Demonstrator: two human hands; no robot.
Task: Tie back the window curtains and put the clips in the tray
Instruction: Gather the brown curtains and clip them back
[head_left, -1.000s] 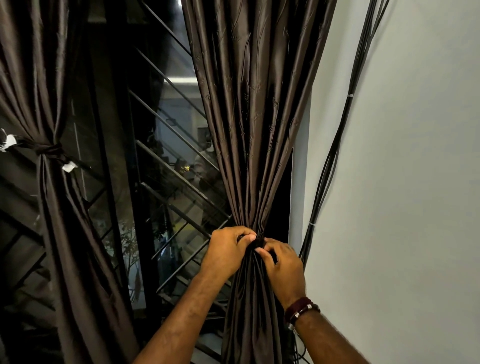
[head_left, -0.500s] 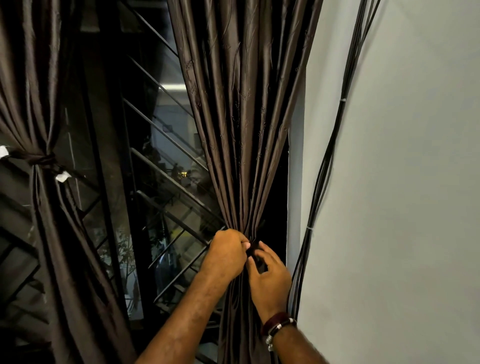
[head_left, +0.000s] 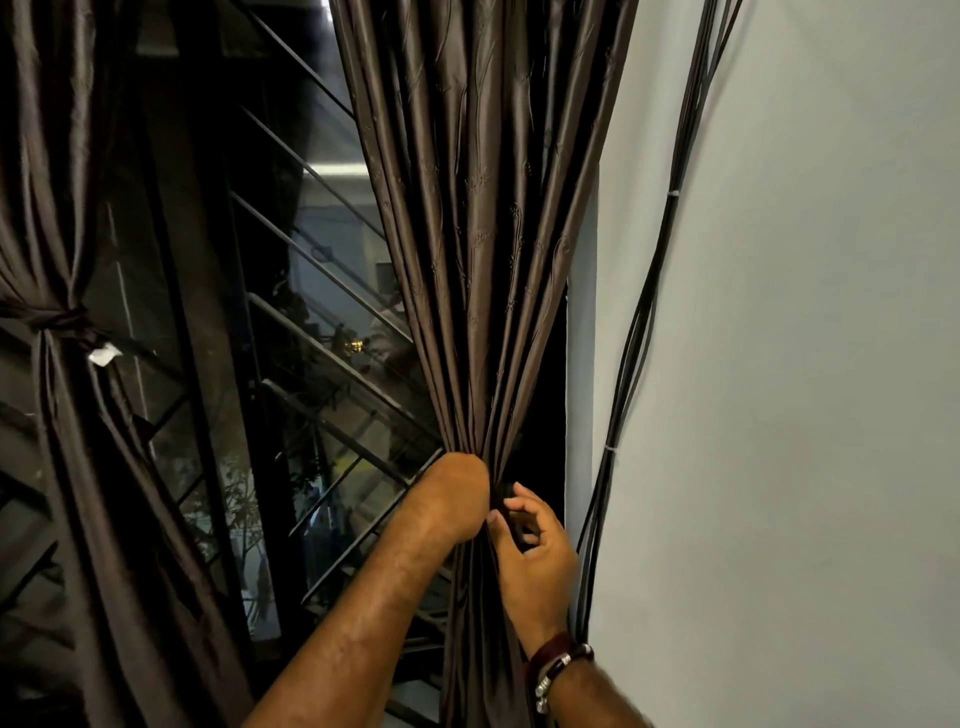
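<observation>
Right hand (head_left: 537, 553) has dropped off the knot, fingers now loosely spread beside the gathered curtain (head_left: 483, 260), left hand (head_left: 452, 501) fisted on it, probably gripping the tie.

One view only: a wide-angle camera worn on the person's head, facing forward and slightly down toward a window. It stands close to the right-hand curtain (head_left: 483, 234), which fills the centre of the frame from top edge to bottom edge. Left of that curtain, the window grille (head_left: 311, 291) and a second curtain (head_left: 57, 312) reach the frame edge. Right of it, the wall (head_left: 805, 364) recedes obliquely (vertical lines bow near the edges). Both forearms enter from the bottom edge.
</observation>
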